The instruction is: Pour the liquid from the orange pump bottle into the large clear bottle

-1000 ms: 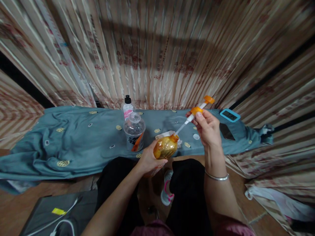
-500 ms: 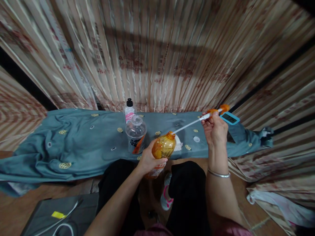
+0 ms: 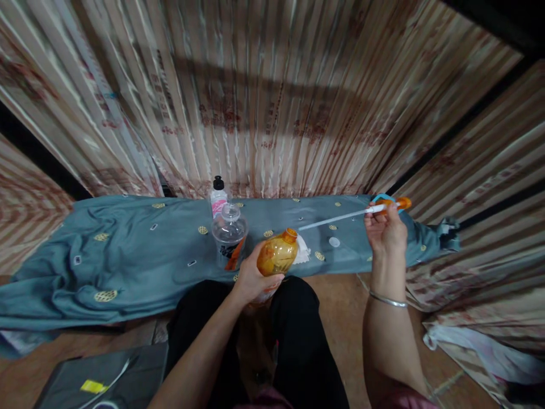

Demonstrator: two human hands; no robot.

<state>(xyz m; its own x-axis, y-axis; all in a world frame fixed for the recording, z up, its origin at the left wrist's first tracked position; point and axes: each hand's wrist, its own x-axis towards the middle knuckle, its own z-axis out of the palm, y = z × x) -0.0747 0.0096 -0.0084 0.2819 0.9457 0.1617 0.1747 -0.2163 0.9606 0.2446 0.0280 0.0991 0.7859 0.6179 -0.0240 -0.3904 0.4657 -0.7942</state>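
Note:
My left hand (image 3: pixel 250 278) grips an amber plastic bottle (image 3: pixel 276 254) from below, tilted with its open orange neck pointing up and right. My right hand (image 3: pixel 385 229) holds the orange pump head (image 3: pixel 394 204) of that bottle, out to the right. Its long white dip tube (image 3: pixel 334 218) lies nearly level, and the tip is clear of the neck. A silver bangle sits on my right wrist. Both hands hover over the front edge of a low surface covered by a blue-grey cloth (image 3: pixel 128 255).
A clear lidded jar (image 3: pixel 230 236) and a small pink-labelled bottle with a black cap (image 3: pixel 218 196) stand on the cloth, left of the amber bottle. White tissue (image 3: pixel 303 253) and a small white cap (image 3: pixel 334 242) lie nearby. Striped curtains hang behind. A grey case (image 3: pixel 106 380) lies at the lower left.
My right hand drew the pump head right and down, sliding the dip tube fully out of the bottle and laying it almost level. My left hand kept the bottle in place.

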